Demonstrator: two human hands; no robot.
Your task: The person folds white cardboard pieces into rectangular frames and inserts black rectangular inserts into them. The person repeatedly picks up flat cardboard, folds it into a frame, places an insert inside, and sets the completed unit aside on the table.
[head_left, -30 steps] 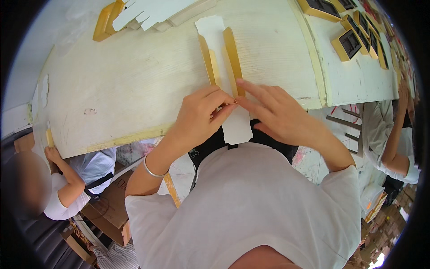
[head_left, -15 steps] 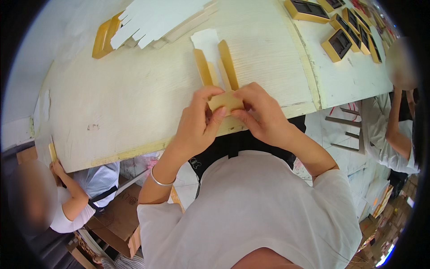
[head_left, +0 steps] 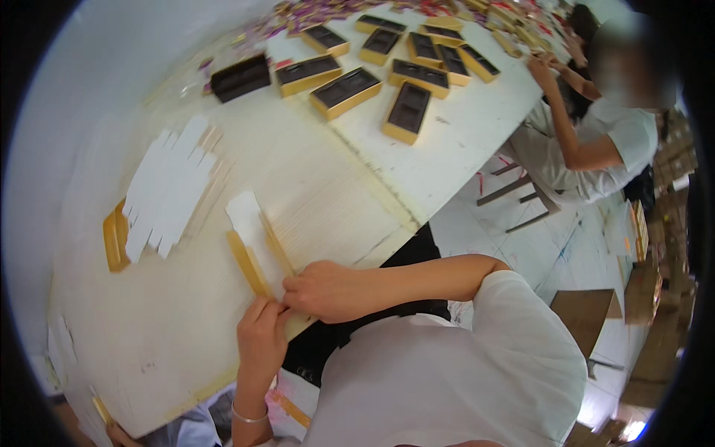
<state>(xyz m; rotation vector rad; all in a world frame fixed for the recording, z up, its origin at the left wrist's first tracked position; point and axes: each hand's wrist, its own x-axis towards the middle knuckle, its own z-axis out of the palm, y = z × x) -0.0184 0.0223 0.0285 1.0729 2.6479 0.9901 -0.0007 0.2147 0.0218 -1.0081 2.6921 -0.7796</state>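
Observation:
A partly folded cardboard box (head_left: 251,262) lies on the table near its front edge, gold on its raised long sides and white inside, with a white end flap lying flat at the far end. My left hand (head_left: 262,331) pinches the near end of this box between thumb and fingers. Right beside it, my right hand (head_left: 322,290) has its fingers closed on the same end, back of the hand upward. Both hands cover most of that near end, so the fold there is hidden.
Left of the box lies a stack of flat white card blanks (head_left: 170,186), partly over a gold tray (head_left: 115,240). Several gold boxes with black inserts (head_left: 347,91) and a black tray (head_left: 240,77) stand farther back. A co-worker (head_left: 596,141) sits at the right; another hand (head_left: 119,433) shows lower left.
The view has swung to the right, bringing more finished boxes and the co-worker into sight. Both hands stay at the box's near end, now closer together, and its end panel is no longer visible between them.

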